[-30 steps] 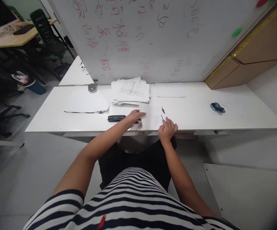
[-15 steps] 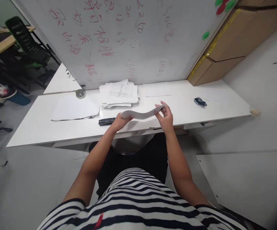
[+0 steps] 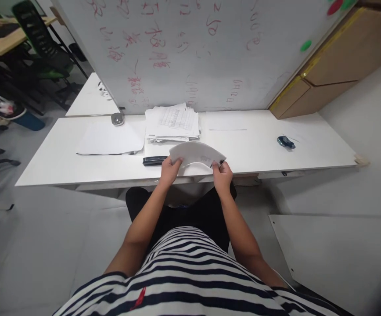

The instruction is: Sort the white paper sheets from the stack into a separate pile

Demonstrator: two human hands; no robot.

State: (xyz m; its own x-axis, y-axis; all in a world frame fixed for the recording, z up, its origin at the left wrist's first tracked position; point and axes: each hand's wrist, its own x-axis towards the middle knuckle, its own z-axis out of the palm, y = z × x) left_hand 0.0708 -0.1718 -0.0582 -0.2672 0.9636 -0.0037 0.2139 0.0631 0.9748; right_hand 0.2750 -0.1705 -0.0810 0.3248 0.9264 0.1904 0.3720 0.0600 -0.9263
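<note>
Between my two hands a white sheet of paper (image 3: 195,153), perhaps several together, bows upward in an arch above the desk's front edge. My left hand (image 3: 170,170) pinches its left end, thumb on the near face. At the right end my right hand (image 3: 222,174) grips the corner, where a small dark mark shows. Just left of my left hand lies a black stapler-like object (image 3: 153,161), its right end partly hidden. Behind the held paper rests a messy stack of printed papers (image 3: 174,123).
On the white desk (image 3: 52,164) are a large white sheet (image 3: 111,139), a computer mouse (image 3: 117,119) and a dark blue-green object (image 3: 285,141), too small to name. A whiteboard (image 3: 190,52) with red writing stands along the back. Cardboard boxes (image 3: 328,57) are stacked at right.
The paper has gone from a wavy, nearly edge-on bend to an upward arch with its face showing. My right hand has come lower and its fingers have closed in. The camera view has shifted.
</note>
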